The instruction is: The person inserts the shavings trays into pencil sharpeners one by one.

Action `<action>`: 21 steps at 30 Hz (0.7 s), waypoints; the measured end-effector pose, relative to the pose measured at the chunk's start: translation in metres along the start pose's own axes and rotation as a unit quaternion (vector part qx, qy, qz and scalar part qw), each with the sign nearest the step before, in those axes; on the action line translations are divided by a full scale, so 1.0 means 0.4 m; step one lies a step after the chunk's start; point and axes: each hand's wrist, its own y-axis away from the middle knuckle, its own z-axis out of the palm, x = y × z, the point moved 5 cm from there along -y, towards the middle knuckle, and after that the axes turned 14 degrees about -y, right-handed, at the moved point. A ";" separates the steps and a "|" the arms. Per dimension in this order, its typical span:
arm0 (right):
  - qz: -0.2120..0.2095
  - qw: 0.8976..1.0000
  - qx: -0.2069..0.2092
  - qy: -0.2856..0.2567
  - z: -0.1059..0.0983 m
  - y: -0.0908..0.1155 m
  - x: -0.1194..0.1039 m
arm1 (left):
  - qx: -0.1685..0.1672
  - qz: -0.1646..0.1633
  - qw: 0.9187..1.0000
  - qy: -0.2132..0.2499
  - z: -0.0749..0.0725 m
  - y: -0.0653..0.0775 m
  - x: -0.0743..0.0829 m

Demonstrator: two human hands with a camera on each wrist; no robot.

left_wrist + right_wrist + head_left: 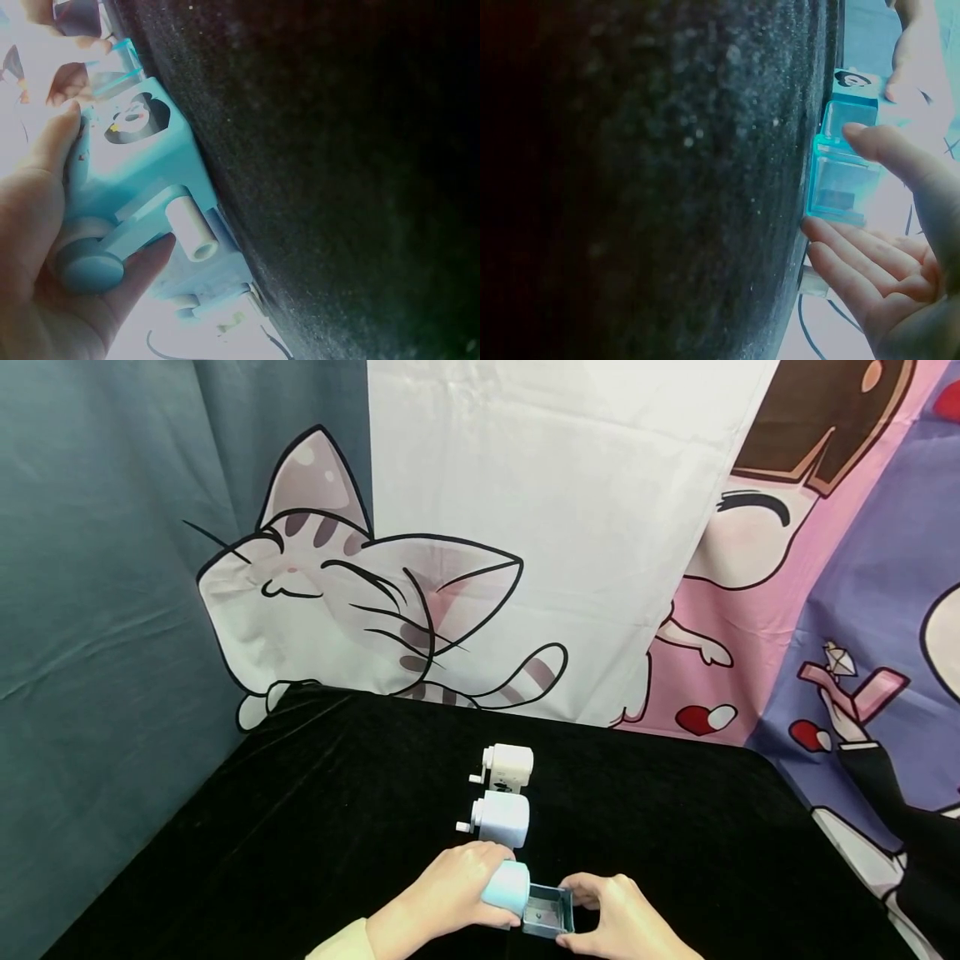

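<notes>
A light-blue crank pencil sharpener (507, 887) stands at the near edge of a row. My left hand (459, 885) grips its body, fingers at the back and thumb in front. Its crank handle (191, 229) shows in the left wrist view, with a penguin picture on the body. A clear bluish shavings drawer (546, 910) sticks out of the sharpener toward the right, and its inside is visible from above. My right hand (618, 914) holds the drawer's outer end between thumb and fingers.
Behind the held sharpener stand a pale lavender sharpener (504, 818) and a white one (512, 765), cranks to the left. Black cloth (337, 827) covers the table. A printed cartoon curtain (585, 527) hangs at the back.
</notes>
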 end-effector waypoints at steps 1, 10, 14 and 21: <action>-0.001 1.000 0.000 0.000 0.001 -0.001 0.000 | 0.001 0.001 1.000 -0.001 0.000 0.000 0.000; -0.002 1.000 -0.004 -0.010 0.010 -0.006 -0.007 | 0.007 0.003 1.000 0.001 -0.003 0.000 0.002; -0.004 1.000 -0.007 -0.011 0.015 -0.011 -0.007 | 0.009 0.004 1.000 -0.001 -0.004 0.001 0.003; -0.024 1.000 -0.006 -0.001 0.021 -0.024 -0.009 | 0.012 0.007 1.000 -0.011 -0.005 0.001 0.004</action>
